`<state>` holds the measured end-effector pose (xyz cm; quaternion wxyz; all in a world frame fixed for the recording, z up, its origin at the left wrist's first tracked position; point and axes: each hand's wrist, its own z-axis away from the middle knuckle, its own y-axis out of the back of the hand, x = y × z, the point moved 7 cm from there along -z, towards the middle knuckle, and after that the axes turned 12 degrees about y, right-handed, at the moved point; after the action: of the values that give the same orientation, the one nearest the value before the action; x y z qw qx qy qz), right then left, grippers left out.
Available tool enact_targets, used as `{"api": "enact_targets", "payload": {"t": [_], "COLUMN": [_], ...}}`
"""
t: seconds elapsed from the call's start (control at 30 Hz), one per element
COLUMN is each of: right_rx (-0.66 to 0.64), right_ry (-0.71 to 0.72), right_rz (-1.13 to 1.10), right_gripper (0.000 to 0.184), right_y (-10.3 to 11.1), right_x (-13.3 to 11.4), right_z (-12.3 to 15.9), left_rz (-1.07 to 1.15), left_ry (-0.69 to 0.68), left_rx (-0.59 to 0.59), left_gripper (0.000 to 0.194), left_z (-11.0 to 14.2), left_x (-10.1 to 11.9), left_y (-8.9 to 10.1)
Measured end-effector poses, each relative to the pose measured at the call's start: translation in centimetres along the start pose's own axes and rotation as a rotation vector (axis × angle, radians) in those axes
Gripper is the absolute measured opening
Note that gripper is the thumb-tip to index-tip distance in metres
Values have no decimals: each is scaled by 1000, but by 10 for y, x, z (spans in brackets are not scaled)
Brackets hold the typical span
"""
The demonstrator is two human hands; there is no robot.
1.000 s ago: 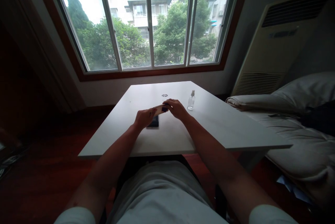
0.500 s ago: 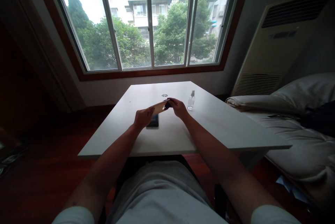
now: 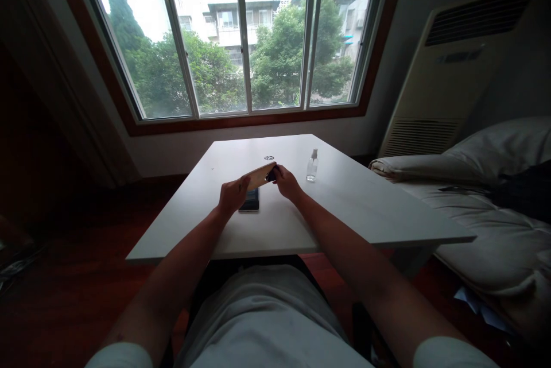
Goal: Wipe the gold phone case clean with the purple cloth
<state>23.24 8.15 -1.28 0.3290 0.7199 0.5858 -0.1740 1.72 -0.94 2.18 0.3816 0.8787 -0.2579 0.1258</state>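
Note:
My left hand (image 3: 232,194) is closed around the near left end of a gold phone (image 3: 257,177), held tilted above the table. At the phone's other end, my right hand (image 3: 287,183) presses a small dark cloth (image 3: 271,174) against it, fingers closed. Below my left hand a dark-screened device (image 3: 249,201), like another phone, lies flat on the white table (image 3: 344,213), partly hidden by the hand. To the right of my right hand a clear spray bottle (image 3: 312,168) stands upright.
A small dark round mark or item (image 3: 269,158) is at the table's far side. Behind it is a wide window (image 3: 245,112). A padded seat with pale covers (image 3: 465,213) and a tall air conditioner (image 3: 456,75) are on the right.
My right hand and the dark cloth have shifted slightly down and left along the phone's end, and less cloth shows. The whole view has moved a little.

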Motion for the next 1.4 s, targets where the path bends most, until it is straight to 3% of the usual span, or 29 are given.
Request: {"api": "enact_targets", "payload": {"t": [0.23, 0.53, 0.8, 0.97, 1.17, 1.4], "right_rx": [-55, 158, 278, 216, 155, 186], "right_ry": [17, 68, 53, 18, 84, 137], "right_rz": [97, 229, 156, 65, 199, 307], "right_gripper": [28, 30, 41, 44, 46, 40], "right_y": [-9, 16, 29, 22, 18, 28], "right_x": [-3, -31, -40, -36, -33, -45], "right_z": [3, 4, 6, 4, 3, 3], "left_rz": [53, 59, -21, 54, 141, 48], "left_ry": [125, 95, 47, 101, 197, 76], "left_rx": [-19, -98, -124, -122, -121, -139], "left_gripper": [67, 60, 67, 65, 68, 65], "left_z": [-4, -5, 0, -2, -6, -3], "left_x": [-12, 0, 3, -1, -12, 1], "left_y": [-2, -9, -16, -13, -9, -13]}}
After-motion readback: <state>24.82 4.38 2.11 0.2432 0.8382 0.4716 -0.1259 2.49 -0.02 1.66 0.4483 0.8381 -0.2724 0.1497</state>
